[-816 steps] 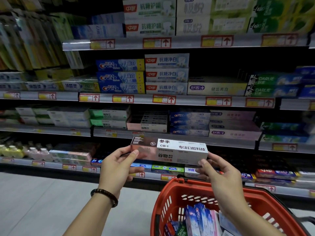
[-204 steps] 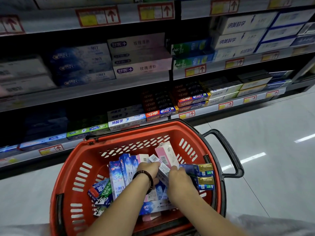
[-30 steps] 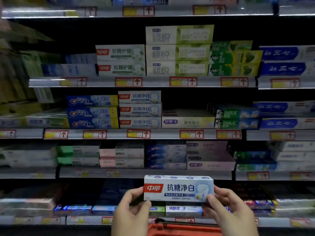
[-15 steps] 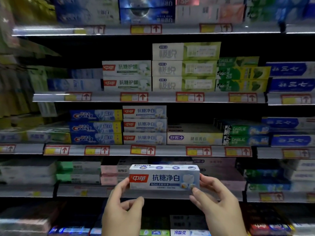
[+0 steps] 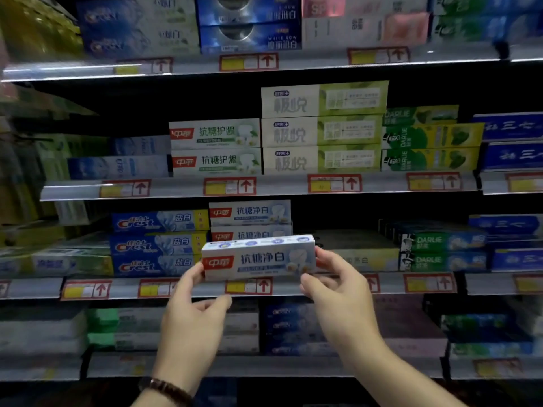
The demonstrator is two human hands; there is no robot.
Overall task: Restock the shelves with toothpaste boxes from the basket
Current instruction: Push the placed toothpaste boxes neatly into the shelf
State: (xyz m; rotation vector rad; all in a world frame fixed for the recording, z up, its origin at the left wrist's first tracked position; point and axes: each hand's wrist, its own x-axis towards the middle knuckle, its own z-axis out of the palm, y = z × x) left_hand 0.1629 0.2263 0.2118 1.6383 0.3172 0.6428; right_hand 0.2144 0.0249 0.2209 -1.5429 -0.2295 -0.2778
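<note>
A white and pale-blue toothpaste box (image 5: pixel 258 258) with a red logo is held level in front of the shelf. My left hand (image 5: pixel 192 317) grips its left end and my right hand (image 5: pixel 342 292) grips its right end. Directly behind it sits a stack of matching boxes (image 5: pixel 249 214) on the middle shelf (image 5: pixel 332 284); the held box covers the stack's lower part. The basket is out of view.
Blue Crest boxes (image 5: pixel 158 243) stand left of the matching stack. A low, flat box (image 5: pixel 352 254) lies to its right, then green Darlie boxes (image 5: pixel 440 251). The shelf above (image 5: pixel 182 188) carries green-white boxes (image 5: pixel 216 146). Red price tags line every shelf edge.
Both hands have raised the box from below the shelf edge up to the matching stack. The view has tilted upward and the basket has dropped out of sight.
</note>
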